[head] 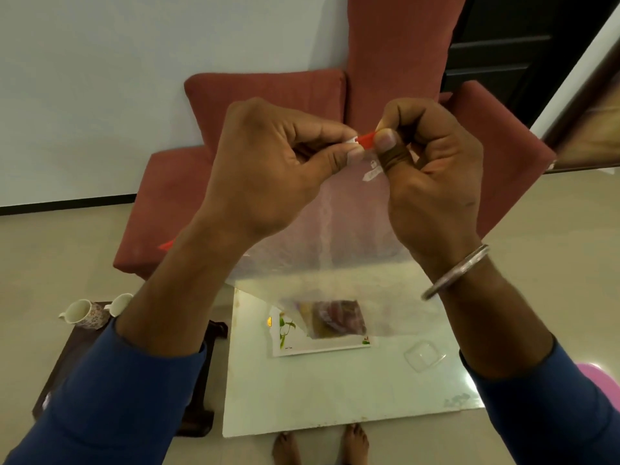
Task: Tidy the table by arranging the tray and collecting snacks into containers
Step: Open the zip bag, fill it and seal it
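Observation:
I hold a clear plastic zip bag [339,263] up in front of me, high above the glass table [335,404]. My left hand [268,169] and my right hand [426,169] each pinch its red seal strip [366,139] at the top, fingertips almost touching. Dark snacks [339,317] sit in the bottom of the hanging bag. Below it, a white tray [295,344] with a leaf print lies on the table. A clear square lid or container [424,357] rests to the tray's right.
A red armchair [302,105] stands behind the table. Two floral cups [84,312] sit on a dark low stool [84,357] at the left. A pink object [600,377] shows at the right edge. My bare feet [318,448] stand at the table's near edge.

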